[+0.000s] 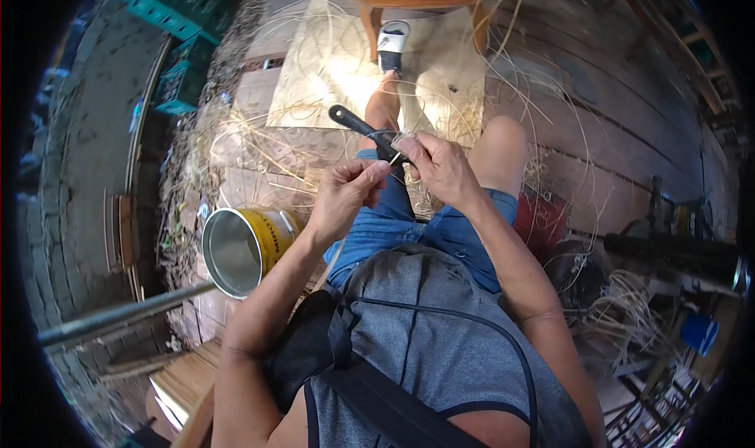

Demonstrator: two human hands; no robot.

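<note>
Over the person's lap, near the middle of the view, both hands meet around a dark-handled knife (363,126). The right hand (440,167) is closed around the knife, its black handle sticking out toward ten o'clock from the fist. The left hand (346,192), at about eight o'clock from the right one, is pinched shut with thumb and fingertips on a thin pale strip (395,156) that runs up to the blade area; the two hands nearly touch there. The blade itself is mostly hidden by the fingers.

The person sits in blue denim shorts (409,228) and a grey top (440,346), one bare leg stretched toward twelve o'clock ending in a white sandal (392,43). At nine o'clock from the left forearm, a yellow metal can (248,247) lies on its side, its open mouth facing left. Loose straw-coloured strands (259,145) are scattered across the wooden plank floor (582,118). A pale mat (330,71) lies under the outstretched leg, and green crates (185,8) stand at eleven o'clock, well apart.
</note>
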